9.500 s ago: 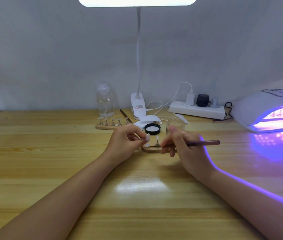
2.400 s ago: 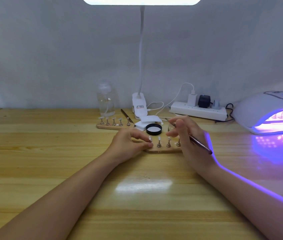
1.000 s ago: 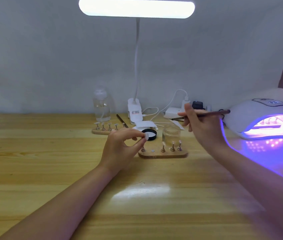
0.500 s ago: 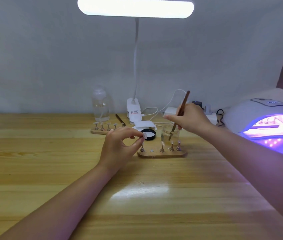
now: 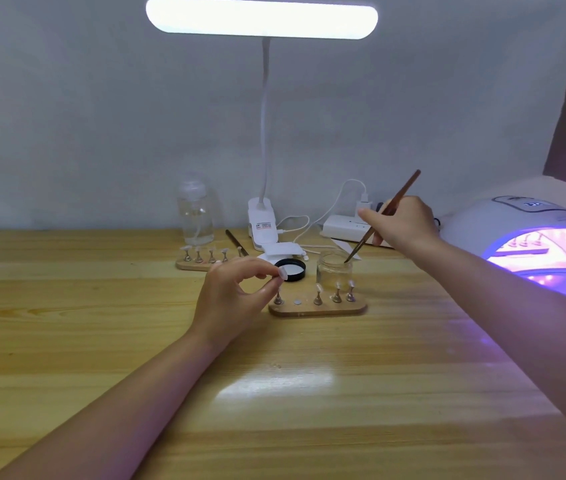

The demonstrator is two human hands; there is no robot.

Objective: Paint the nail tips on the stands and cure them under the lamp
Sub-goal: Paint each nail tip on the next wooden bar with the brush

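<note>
A small white nail tip (image 5: 281, 273) is pinched between the thumb and forefinger of the left hand (image 5: 231, 299), which is raised just left of the near wooden stand (image 5: 318, 309); the remaining fingers are curled loosely inward. On that stand, four small pegs are seen upright, one at its left end and three toward its right end, with a bare metal disc (image 5: 297, 302) left between them; pale tips are carried on the three right-hand pegs, while the top of the left-end peg is hidden by the left hand. Directly behind the stand, a small clear glass jar (image 5: 333, 270) is placed, and its black lid (image 5: 291, 266) is laid flat just left of it. A thin brown brush (image 5: 383, 215) is gripped by the curled fingers of the right hand (image 5: 401, 221), above and behind the jar; the brush is tilted, with its tip lowered into the jar's mouth. Farther behind and to the left of the near stand, a second wooden stand (image 5: 193, 264) with a row of tipped pegs is set, with a clear bottle (image 5: 194, 212) behind it. Well to the right of the near stand, a white curing lamp (image 5: 513, 221) is lit violet, and another stand (image 5: 522, 250) with pegs is seen inside its opening. A white desk lamp (image 5: 261, 18) is lit overhead, its base clipped behind the jar lid.
</note>
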